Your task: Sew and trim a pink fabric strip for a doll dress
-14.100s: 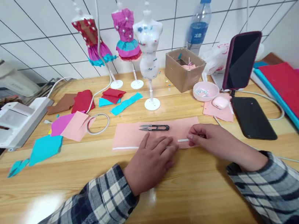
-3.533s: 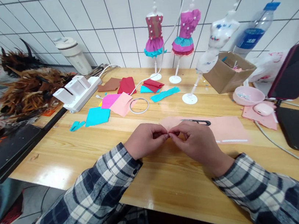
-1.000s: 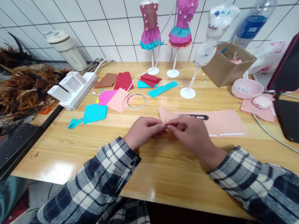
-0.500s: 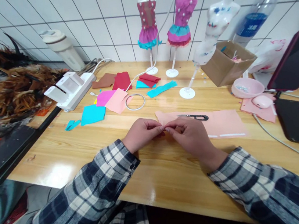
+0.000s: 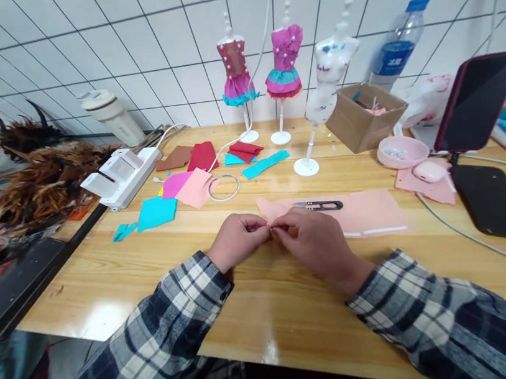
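My left hand (image 5: pixel 240 240) and my right hand (image 5: pixel 317 242) meet fingertip to fingertip over the wooden table, both pinched closed. Whatever lies between the fingertips is too small to make out. Just behind them is a sheet of peach crepe-like material (image 5: pixel 373 207), its left part partly covered by my right hand. White strips (image 5: pixel 385 230) run along its near edge. A pair of black thread snips (image 5: pixel 323 205) rests on the sheet beyond my right hand.
Coloured pieces (image 5: pixel 157 212) and a silver ring (image 5: pixel 224 187) lie at the left. Small mannequins (image 5: pixel 309 166) stand at the back near a cardboard box (image 5: pixel 356 121). To the right are a pink bowl (image 5: pixel 402 159), a black phone-like slab (image 5: pixel 499 202) and a cable. A power strip (image 5: pixel 131 178) sits left.
The view has tilted up slightly, so the objects at the back sit lower. My hands stay pinched together, with only small finger movement.
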A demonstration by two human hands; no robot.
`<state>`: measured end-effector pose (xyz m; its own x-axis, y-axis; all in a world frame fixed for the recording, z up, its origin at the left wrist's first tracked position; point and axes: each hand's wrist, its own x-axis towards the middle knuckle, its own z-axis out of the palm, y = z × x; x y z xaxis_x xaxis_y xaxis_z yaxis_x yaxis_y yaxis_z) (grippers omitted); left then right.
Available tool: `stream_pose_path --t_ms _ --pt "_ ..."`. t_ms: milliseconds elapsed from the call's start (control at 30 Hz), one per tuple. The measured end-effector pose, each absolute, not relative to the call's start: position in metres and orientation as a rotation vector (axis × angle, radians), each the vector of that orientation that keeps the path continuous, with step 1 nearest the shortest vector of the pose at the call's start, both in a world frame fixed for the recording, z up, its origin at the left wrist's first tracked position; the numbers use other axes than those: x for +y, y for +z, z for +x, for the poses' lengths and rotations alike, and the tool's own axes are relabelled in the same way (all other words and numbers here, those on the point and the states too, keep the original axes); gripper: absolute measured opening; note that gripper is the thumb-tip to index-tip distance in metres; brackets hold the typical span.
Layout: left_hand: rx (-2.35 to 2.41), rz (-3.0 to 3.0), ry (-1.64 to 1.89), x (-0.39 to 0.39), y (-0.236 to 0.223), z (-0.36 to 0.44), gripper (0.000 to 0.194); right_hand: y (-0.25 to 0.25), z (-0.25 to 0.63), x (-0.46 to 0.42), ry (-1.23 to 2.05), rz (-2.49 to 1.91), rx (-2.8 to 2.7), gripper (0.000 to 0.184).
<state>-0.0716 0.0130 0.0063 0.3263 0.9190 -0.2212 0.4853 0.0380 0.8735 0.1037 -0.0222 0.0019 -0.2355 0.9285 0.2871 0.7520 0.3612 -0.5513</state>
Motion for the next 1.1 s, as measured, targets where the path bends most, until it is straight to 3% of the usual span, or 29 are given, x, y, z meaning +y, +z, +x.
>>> stream_pose_path --t_ms 400,767,1100 --pt "1.263 1.512 0.623 0.009 0.012 -0.070 0.026 0.006 0.104 -0.023 0.264 -1.437 -2.051 0.013" --pt "1.239 1.575 0.583 0.009 0.015 -0.070 0.025 -0.001 0.101 -0.012 0.730 -1.523 -1.734 0.011" --pt "1.190 1.515 0.593 0.007 0.014 -0.075 0.031 0.003 0.104 -0.015 0.867 -1.477 -1.624 0.014"
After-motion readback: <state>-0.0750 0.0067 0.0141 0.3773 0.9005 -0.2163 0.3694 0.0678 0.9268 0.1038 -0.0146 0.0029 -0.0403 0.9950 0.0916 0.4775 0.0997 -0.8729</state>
